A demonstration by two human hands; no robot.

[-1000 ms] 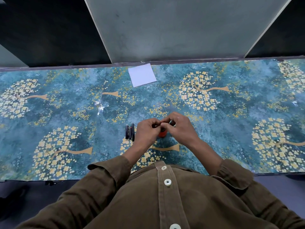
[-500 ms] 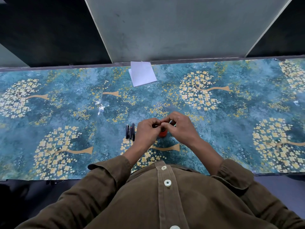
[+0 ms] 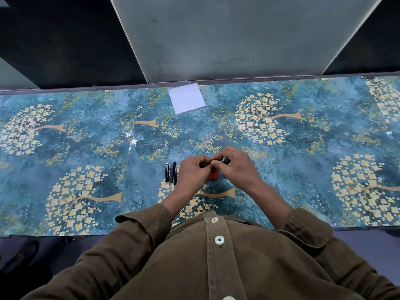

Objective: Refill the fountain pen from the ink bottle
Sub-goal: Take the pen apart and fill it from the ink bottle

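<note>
A small red ink bottle (image 3: 213, 176) stands on the patterned table, mostly covered by my hands. My left hand (image 3: 192, 173) and my right hand (image 3: 237, 167) meet fingertip to fingertip right above it. Both are pinched on a small dark pen part (image 3: 225, 161), of which only slivers show between the fingers. I cannot tell whether the part touches the bottle's mouth. Three dark pen pieces (image 3: 171, 174) lie side by side on the table, just left of my left hand.
A white square of paper (image 3: 187, 98) lies at the table's far edge, in front of a grey wall panel (image 3: 227, 37). The blue floral table cover (image 3: 86, 144) stretches wide to both sides. My brown shirt fills the bottom of the view.
Both hands stay pinched together over the bottle, with only tiny finger shifts. The view has shifted slightly.
</note>
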